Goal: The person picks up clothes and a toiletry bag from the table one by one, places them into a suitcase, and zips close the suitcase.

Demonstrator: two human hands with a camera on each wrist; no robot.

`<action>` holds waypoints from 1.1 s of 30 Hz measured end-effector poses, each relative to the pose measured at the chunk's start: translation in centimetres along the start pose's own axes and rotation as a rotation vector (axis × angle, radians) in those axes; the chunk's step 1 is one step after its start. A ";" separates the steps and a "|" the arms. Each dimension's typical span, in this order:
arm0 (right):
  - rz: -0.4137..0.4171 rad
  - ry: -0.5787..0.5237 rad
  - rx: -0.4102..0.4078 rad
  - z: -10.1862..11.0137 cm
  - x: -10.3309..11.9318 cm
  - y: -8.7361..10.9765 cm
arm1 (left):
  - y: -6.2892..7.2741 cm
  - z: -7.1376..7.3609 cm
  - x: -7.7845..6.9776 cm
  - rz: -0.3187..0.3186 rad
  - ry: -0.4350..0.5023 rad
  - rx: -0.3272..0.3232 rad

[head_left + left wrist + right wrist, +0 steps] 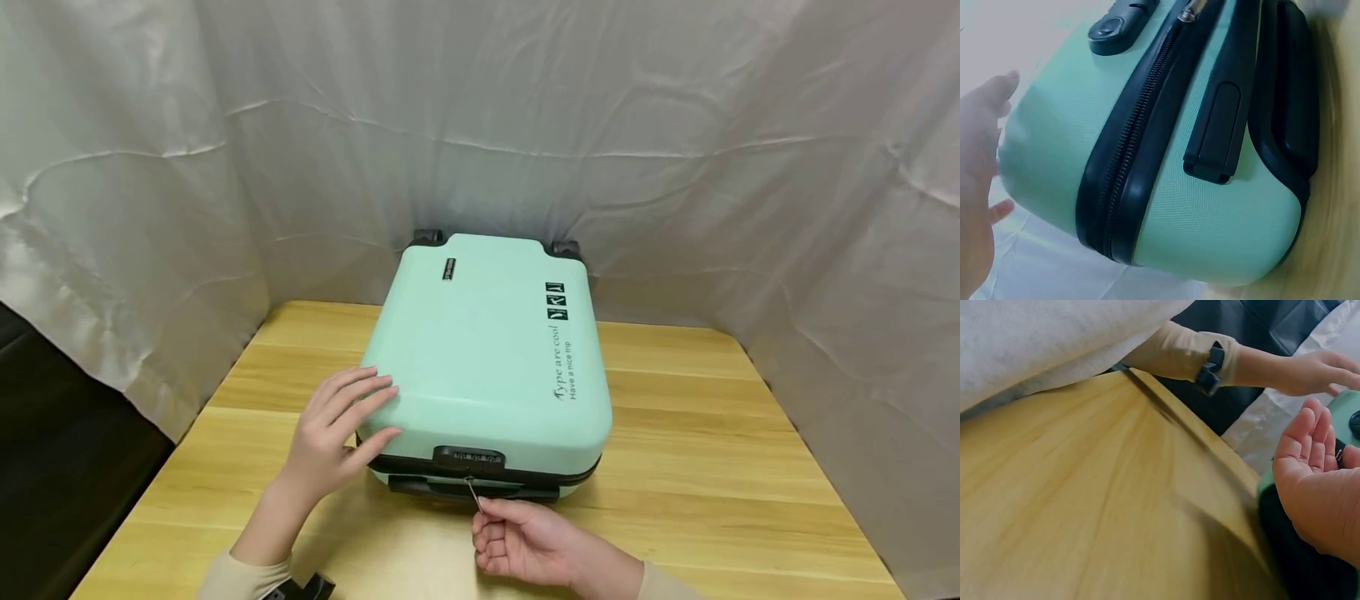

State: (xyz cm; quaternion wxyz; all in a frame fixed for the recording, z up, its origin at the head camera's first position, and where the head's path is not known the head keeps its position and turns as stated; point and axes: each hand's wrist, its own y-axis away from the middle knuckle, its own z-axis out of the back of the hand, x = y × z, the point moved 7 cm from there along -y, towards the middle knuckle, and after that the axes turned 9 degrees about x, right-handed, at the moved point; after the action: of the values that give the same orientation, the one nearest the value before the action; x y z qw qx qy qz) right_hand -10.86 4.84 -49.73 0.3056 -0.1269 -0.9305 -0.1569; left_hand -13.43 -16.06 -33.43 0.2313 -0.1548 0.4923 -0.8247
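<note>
A mint-green hard-shell suitcase lies flat on the wooden table, its wheels toward the curtain. My left hand rests on its near left corner, fingers spread and fairly straight. Below the combination lock, my right hand pinches a thin metal zipper pull between thumb and curled fingers. The pull slants down toward me from the zipper. In the left wrist view, the zipper teeth run together along the black seam up to the metal slider. My right palm faces up in the right wrist view.
A black carry handle lies along the suitcase's near side, below the zipper. Two black wheels stick out at the far end. Bare wooden table extends to the right. Grey curtains hang behind and on both sides.
</note>
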 end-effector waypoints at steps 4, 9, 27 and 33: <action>0.019 0.042 0.015 -0.5 1.1 0.9 | 0.5 1.1 0.6 0.099 0.188 -0.075; 0.113 0.148 0.088 -1.6 3.2 2.2 | 1.1 2.1 1.2 0.205 0.385 -0.122; 0.445 0.440 0.234 -6.2 10.6 7.7 | 6.6 -4.2 -1.4 0.530 1.577 0.908; 0.706 0.594 0.240 -7.6 13.7 9.2 | 7.5 -6.6 -2.2 0.545 1.703 0.918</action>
State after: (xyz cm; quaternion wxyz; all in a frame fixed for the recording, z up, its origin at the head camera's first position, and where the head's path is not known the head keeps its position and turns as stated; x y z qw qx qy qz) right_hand -14.49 12.43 -33.65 0.6055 -0.3487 -0.7145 0.0358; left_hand -13.07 -13.07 -43.20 0.0202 0.7088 0.1469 -0.6897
